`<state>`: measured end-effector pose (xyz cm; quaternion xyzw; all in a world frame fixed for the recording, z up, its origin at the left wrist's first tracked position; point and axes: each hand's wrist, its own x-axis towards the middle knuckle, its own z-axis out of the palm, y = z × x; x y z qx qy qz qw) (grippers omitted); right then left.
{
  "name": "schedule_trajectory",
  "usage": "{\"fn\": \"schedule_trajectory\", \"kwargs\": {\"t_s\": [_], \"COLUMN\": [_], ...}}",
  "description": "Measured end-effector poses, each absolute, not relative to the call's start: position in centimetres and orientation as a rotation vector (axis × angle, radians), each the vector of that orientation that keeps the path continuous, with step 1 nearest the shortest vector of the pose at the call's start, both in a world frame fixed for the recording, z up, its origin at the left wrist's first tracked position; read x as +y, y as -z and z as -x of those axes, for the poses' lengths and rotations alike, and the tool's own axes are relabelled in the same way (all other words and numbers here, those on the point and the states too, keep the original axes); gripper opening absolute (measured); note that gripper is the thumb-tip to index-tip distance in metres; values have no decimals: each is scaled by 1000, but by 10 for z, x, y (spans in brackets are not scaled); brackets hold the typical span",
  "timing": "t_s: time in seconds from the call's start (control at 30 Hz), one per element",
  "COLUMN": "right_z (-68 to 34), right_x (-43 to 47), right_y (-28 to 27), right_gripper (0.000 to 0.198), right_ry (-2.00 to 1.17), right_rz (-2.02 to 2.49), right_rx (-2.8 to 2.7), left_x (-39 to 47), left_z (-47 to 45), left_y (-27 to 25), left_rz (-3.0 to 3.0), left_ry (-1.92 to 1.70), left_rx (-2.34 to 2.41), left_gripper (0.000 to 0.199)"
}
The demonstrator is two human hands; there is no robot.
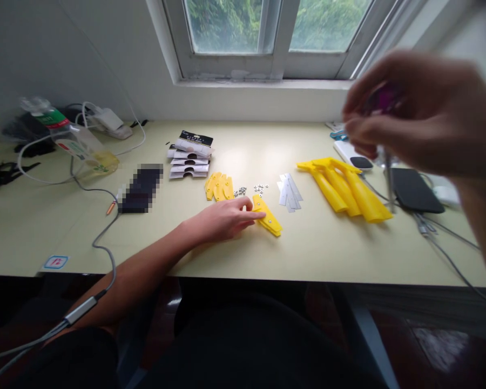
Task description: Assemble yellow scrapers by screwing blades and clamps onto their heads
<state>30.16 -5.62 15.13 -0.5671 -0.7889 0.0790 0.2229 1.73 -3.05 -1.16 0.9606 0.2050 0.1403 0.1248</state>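
My left hand (222, 219) rests on the table with its fingers closed on a flat yellow plastic piece (272, 222). Two small screw heads show on that piece, and a forefinger presses on its near face. Raised at the right, close to the camera and blurred, my right hand (417, 116) grips a screwdriver (389, 178) with a purple handle, its thin metal shaft pointing down. Beyond my left hand lie several yellow plates (219, 187), loose screws (240, 191) and nuts (261, 188). Thin metal blades (290, 192) are fanned out to the right of them.
Yellow hollow handles (335, 186) lie at the right, near a black phone-like slab (416, 190) and a white device (351, 155). Stacked card packages (190, 155) sit at the back. A pixelated dark device (141, 189), a bottle (85, 151) and cables occupy the left.
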Motion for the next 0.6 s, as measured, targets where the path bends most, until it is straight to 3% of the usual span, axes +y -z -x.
{"fn": "schedule_trajectory", "kwargs": {"t_s": [0.07, 0.23, 0.37, 0.6], "right_z": [-294, -292, -284, -262], "right_x": [-53, -40, -48, -50], "right_y": [-137, -81, -48, -24], "right_gripper": [26, 26, 46, 65], "right_ry": [-198, -533, -778, -831], "right_rz": [1522, 1627, 1488, 1271], "right_rx": [-2379, -2836, -2906, -2907], "left_x": [-28, -15, -4, 5], "left_z": [-13, 2, 17, 28], "left_y": [8, -2, -11, -15], "left_rz": [-2795, -2795, -2758, -2743], "left_ry": [-435, -464, -528, -573], "left_rx": [597, 631, 708, 794], "left_gripper": [33, 34, 34, 33]}}
